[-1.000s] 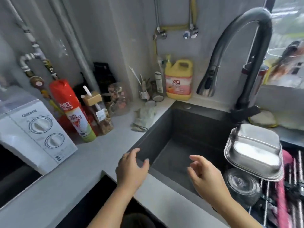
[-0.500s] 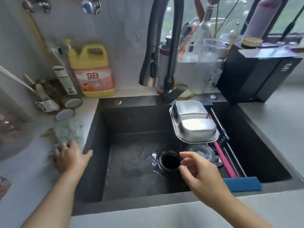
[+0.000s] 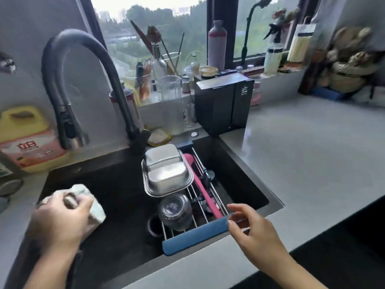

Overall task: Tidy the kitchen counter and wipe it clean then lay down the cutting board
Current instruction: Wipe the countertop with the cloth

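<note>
Holding a pale, crumpled dishcloth [image 3: 91, 205], the left hand [image 3: 60, 220] is clenched around it over the left edge of the dark sink [image 3: 116, 205]. The right hand [image 3: 254, 232] is released, with fingers spread, just above the blue end of the metal drying rack [image 3: 193, 239] and gripping nothing.

The step in hand looks like getting the cloth ready to wipe. Next, the cloth likely needs water from the curved black faucet [image 3: 83, 59], then a squeeze, then a sweep over the smooth grey desk [image 3: 312, 163] on the right.

The cloth looks soft and bunched. A shiny steel tray [image 3: 166, 172], an upside-down glass jar [image 3: 175, 211] and a pink spatula [image 3: 202, 184] sit on the rack. No cutting board can be seen.
</note>
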Tool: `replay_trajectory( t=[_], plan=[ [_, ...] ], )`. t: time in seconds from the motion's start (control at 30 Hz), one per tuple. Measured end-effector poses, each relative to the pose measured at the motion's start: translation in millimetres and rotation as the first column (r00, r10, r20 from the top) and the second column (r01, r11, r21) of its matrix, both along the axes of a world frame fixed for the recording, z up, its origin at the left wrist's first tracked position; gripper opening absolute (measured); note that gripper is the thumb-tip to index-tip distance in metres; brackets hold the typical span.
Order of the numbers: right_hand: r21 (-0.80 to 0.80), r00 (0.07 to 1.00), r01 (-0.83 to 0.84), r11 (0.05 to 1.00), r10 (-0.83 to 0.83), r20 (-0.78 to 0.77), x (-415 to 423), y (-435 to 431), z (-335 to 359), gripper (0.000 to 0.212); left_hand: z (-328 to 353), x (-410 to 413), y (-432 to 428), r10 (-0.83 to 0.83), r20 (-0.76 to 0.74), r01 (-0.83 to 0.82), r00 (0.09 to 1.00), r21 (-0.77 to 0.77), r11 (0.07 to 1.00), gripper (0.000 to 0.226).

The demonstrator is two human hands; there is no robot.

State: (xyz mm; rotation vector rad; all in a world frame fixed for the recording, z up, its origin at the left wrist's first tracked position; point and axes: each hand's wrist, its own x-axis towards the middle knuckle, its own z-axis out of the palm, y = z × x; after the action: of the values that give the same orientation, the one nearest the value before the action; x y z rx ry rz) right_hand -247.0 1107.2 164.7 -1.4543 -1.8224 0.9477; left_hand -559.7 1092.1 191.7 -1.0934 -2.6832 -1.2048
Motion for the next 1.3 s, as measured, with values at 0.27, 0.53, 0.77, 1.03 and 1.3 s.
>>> replay_trajectory(
  t=[0.27,0.53,0.77,1.03,1.3],
  plan=[
    [-0.214,0.969,0.127,0.969,-0.167,-0.183,184.5,30.2,8.7,0.015,30.3,330.0,58.5,-0.6,0.245,0.518,0.761,0.326,0.791,0.005],
    [-0.697,0.409,-0.262,0.667,-0.578,-0.706,349.3,53.4,1.6,0.063,5.4,541.9,78.7,-0.739,0.516,0.678,0.434,0.353,0.645,0.01],
    [-0.61,0.199,0.276,0.743,-0.665,-0.72,438.8,116.2,-8.9,0.056,-27.7,624.2,132.7,-0.61,0.776,0.637,0.16,0.391,0.664,0.01],
    [-0.336,0.567,0.55,0.765,-0.637,-0.522,533.5,233.8,-10.2,0.057,-46.1,694.3,248.9,-0.662,0.724,0.822,0.194,0.248,0.512,0.038],
    [-0.063,0.761,0.648,0.759,-0.644,0.079,627.8,337.9,3.9,0.039,-41.4,705.1,329.5,-0.743,0.599,0.814,0.297,0.248,0.526,0.031]
  ],
)
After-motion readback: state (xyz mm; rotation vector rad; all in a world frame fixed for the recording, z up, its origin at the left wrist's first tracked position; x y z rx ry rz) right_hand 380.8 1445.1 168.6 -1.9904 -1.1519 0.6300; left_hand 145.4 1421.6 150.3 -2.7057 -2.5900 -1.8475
